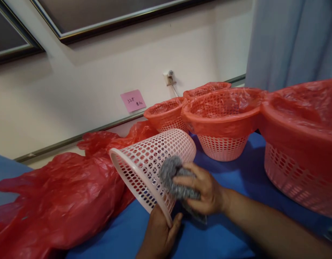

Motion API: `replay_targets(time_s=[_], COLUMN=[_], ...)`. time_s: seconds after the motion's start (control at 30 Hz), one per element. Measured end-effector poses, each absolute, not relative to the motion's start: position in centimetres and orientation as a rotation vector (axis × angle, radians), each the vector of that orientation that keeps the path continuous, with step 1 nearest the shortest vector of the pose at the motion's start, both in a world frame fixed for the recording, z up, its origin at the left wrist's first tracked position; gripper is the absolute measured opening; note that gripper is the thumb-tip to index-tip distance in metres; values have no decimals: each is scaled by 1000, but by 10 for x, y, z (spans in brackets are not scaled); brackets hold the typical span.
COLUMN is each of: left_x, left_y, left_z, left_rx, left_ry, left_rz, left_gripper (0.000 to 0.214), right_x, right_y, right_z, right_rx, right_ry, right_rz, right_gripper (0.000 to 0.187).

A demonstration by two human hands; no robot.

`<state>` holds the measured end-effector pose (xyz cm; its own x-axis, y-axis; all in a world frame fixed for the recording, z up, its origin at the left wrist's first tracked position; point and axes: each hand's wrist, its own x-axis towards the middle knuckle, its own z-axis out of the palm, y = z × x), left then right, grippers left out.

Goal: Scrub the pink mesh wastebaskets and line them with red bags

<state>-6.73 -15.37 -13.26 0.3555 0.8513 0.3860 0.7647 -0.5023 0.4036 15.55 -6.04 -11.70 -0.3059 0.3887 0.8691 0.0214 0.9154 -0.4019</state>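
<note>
A pale pink perforated plastic basket (166, 144) lies tilted on its side, its open mouth toward the lower left. My left hand (160, 232) grips its rim from below, thumb outside and the other fingers partly hidden by the basket. In my right hand (202, 190) is a bunched grey cloth (179, 178), pressed against the basket's outer side. Below the cloth, something dark and partly see-through hangs by my right hand; I cannot make out what it is.
Several pink baskets lined with red plastic bags, such as the middle basket (222, 126) and the large right basket (303, 144), stand on the blue-covered table (217, 237). Loose red plastic bags (74, 190) lie heaped at left. The wall carries a pink note (133, 100) and a socket (169, 78).
</note>
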Motion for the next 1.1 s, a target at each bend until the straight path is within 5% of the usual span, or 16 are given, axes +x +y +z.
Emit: replay_targets(time_s=[0.33, 0.63, 0.97, 1.1], left_x=[-75, -62, -64, -63], left_y=[-164, -162, -168, -175], left_z=[-148, -134, -133, -128], left_rx=[2329, 2426, 2402, 2387], left_ry=[1525, 1594, 1517, 1553], left_rz=[1475, 1541, 1530, 1404], left_gripper=[41, 36, 45, 36], right_x=[143, 164, 145, 144], right_y=[-79, -22, -79, -80], right_z=[-117, -129, -123, -124], right_rx=[-91, -1063, -189, -245], right_ry=[-2012, -1518, -1983, -1953], right_rz=[258, 468, 297, 250], right_gripper=[56, 49, 65, 65])
